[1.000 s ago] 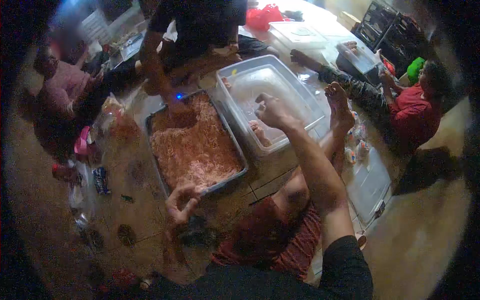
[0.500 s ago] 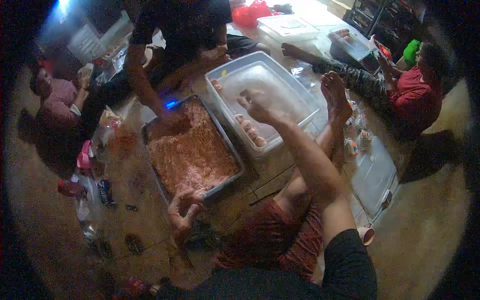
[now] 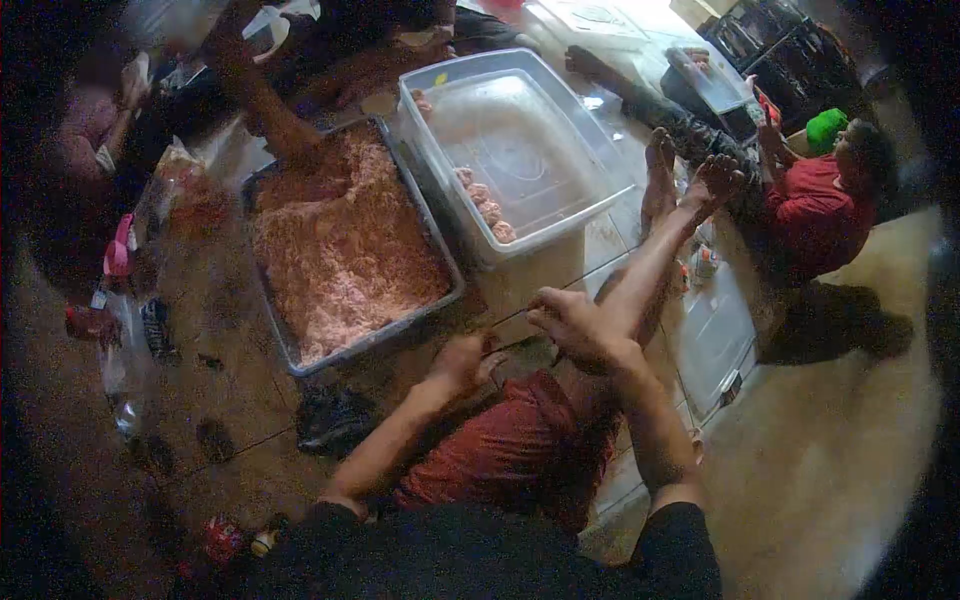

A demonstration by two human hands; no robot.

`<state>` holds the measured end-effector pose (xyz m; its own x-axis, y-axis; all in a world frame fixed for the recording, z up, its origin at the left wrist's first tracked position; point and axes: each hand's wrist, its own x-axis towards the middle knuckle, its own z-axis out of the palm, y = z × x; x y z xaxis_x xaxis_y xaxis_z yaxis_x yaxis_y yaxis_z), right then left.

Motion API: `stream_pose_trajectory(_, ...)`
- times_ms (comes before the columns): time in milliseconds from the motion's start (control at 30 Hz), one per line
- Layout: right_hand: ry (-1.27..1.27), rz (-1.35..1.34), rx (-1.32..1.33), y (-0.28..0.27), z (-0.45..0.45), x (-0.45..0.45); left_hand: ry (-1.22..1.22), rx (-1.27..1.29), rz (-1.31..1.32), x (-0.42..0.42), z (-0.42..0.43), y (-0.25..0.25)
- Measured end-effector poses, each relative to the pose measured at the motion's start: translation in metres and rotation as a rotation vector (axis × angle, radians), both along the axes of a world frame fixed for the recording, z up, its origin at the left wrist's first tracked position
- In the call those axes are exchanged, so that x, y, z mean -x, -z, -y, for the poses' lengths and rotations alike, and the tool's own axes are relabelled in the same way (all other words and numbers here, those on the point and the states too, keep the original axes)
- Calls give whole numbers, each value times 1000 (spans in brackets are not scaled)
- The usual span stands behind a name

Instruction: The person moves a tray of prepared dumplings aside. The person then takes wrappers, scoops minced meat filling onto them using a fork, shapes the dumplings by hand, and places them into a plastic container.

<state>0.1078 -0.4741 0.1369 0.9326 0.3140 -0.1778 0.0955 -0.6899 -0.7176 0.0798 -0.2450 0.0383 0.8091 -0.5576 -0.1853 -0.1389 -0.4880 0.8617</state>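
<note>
My left hand (image 3: 460,368) is in front of my red shorts, near the close corner of a dark tub (image 3: 455,295). Motion smears its fingers, so its grip is unclear. Facing it, my right hand (image 3: 575,325) is held above my leg with fingers curled inward; whatever they may hold is hidden. The hands are apart, with a dull grey-green patch between them that I cannot make out. Pinkish minced meat mixture (image 3: 345,260) fills the tub. Beside it, a clear plastic bin (image 3: 520,170) holds a short row of meatballs (image 3: 487,205) along its near left side.
Another person's arm (image 3: 265,100) reaches into the tub's far end. At right sits a person in a red shirt (image 3: 820,205). A clear lid (image 3: 715,340) lies on the floor beyond my legs. A black plastic bag (image 3: 335,418) rests left of my shorts.
My right hand has come back from over the clear bin to near my lap. My left hand has moved right, away from the tub's edge. The view has shifted.
</note>
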Motion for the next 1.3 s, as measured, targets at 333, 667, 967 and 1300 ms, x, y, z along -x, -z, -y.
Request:
stream_pose_trajectory(333, 91, 133, 290, 23, -10, -10, 140, 342, 135, 10, 18, 74)
stream_pose_trajectory(667, -193, 87, 469, 159, -37, 22, -81, 54, 273, 40, -139, -34)
stream_pose_trajectory(967, -44, 209, -272, -17, -212, 77, -802, 848, -57, 76, -183, -67)
stream_pose_trajectory(1300, 132, -4, -368, 5, -189, 90, -491, 864, -130, 63, -155, -58)
